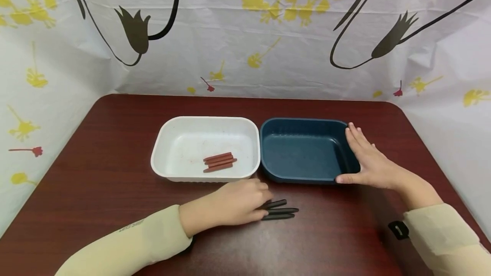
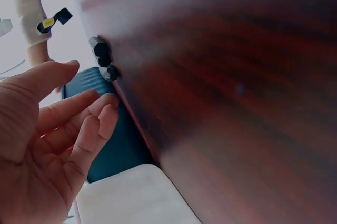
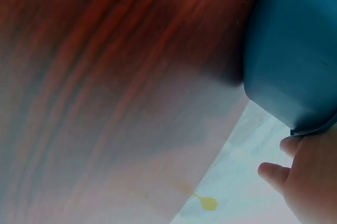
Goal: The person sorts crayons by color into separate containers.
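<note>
On the dark red-brown desk (image 1: 326, 229), three black sticks (image 1: 284, 211) lie close together, side by side, in front of the blue box (image 1: 303, 152) and near its left front corner. The left hand (image 1: 238, 201) is above their left ends and covers them in the head view. In the left wrist view its fingers are bent only loosely, the thumb stands apart from them with a moderate gap, and the palm holds nothing; the ends of the sticks appear beyond the fingertips. Whether a fingertip touches the sticks, I cannot tell. The right hand (image 1: 374, 163) is spread wide at the right end of the blue box: the thumb rests at the front right corner and the straight fingers reach to the back right corner, touching the rim without gripping any stick. The white box (image 1: 184, 148) stands just beside the blue one, on its left, and inside it several red-brown sticks (image 1: 219, 162) lie in a small group, toward the right front part. Behind the desk hangs a white covering (image 1: 230, 33) with yellow, red and dark plant-like figures. Both arms wear pale sleeves (image 1: 153, 237).
</note>
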